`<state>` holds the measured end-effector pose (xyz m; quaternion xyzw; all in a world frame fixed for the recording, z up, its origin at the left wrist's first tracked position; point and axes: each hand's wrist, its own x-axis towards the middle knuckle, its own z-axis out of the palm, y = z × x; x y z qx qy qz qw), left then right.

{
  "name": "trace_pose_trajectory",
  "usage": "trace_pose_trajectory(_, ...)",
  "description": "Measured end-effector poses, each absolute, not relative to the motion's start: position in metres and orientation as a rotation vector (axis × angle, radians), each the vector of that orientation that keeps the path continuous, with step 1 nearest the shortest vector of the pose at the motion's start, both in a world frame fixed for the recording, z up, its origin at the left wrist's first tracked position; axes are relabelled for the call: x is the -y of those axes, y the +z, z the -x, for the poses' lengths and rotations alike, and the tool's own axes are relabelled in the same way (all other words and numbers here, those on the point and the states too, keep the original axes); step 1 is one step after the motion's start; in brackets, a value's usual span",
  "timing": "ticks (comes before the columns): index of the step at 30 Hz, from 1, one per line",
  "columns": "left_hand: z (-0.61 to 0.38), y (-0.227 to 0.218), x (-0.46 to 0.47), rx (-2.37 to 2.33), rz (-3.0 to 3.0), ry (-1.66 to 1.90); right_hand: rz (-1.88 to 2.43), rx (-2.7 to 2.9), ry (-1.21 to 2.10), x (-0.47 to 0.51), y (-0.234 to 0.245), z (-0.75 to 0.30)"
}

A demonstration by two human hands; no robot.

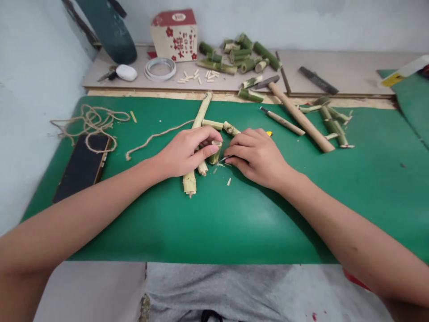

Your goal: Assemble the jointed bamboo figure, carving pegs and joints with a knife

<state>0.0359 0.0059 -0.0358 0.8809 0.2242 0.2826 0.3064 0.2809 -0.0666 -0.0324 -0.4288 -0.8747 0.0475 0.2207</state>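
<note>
My left hand [191, 150] is closed around a short green bamboo piece [215, 154] that stands upright on the green mat [161, 223], its pale cut end facing up. In my right hand [256, 156] is a knife, mostly hidden by the fingers. Its thin blade [222, 159] points at the base of the bamboo piece, and a yellow bit [269, 133] shows behind the knuckles. Beneath my left hand lies a long peeled stick [189, 182], with a shorter stick beside it. Small shavings [229, 181] are scattered near the blade.
A hammer [301, 114] and a wood-handled carving tool [284, 122] lie to the right, near cut branch pieces [333, 120]. Twine [90, 118] partly covers a dark phone-like slab [82, 165] at left. Behind are bamboo pieces [248, 53], a tape roll [160, 69] and a box [174, 36].
</note>
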Motion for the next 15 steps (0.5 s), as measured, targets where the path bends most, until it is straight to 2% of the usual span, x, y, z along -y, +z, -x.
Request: trace_pose_trajectory(15,-0.0366,-0.0373,-0.0063,-0.544,-2.351,0.737,1.209,2.326,0.177,0.0620,-0.0280,-0.2801)
